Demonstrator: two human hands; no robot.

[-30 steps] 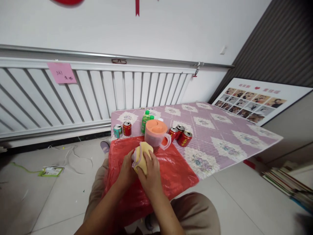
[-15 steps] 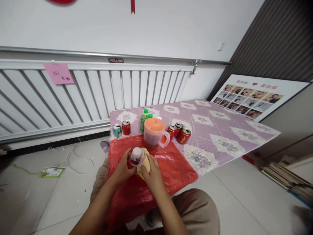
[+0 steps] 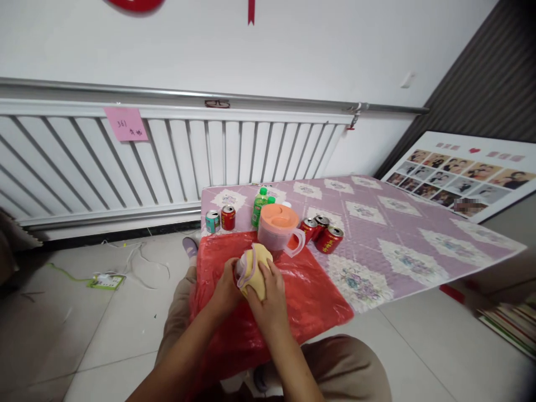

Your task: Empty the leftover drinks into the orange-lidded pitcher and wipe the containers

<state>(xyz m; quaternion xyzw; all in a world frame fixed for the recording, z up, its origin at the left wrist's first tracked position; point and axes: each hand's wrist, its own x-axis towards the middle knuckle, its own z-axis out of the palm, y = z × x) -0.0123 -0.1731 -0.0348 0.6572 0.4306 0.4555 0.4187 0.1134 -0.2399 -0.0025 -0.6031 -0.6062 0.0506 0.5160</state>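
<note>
My left hand (image 3: pixel 227 286) is wrapped round a small bottle (image 3: pixel 240 268) with dark reddish contents, tilted and mostly hidden. A yellow cloth (image 3: pixel 259 268) with a pinkish edging is gripped in my right hand (image 3: pixel 270 293) and lies over the bottle's top and right side, so the cap is largely covered. Both hands are above a red plastic sheet (image 3: pixel 310 290) on the table. Just beyond them stands a clear plastic pitcher (image 3: pixel 270 242) with an orange lid and a handle on its right.
Green-capped bottles (image 3: pixel 258 207) stand behind the pitcher. A teal can (image 3: pixel 213 222) and a red can (image 3: pixel 228 218) are to the left; several red cans (image 3: pixel 330 240) stand right. A floral cloth (image 3: pixel 402 223) covers the table, with a white radiator (image 3: pixel 234 151) behind.
The yellow cloth has moved from the bottle's side up over its top, and the bottle has tilted. The view has shifted slightly left.
</note>
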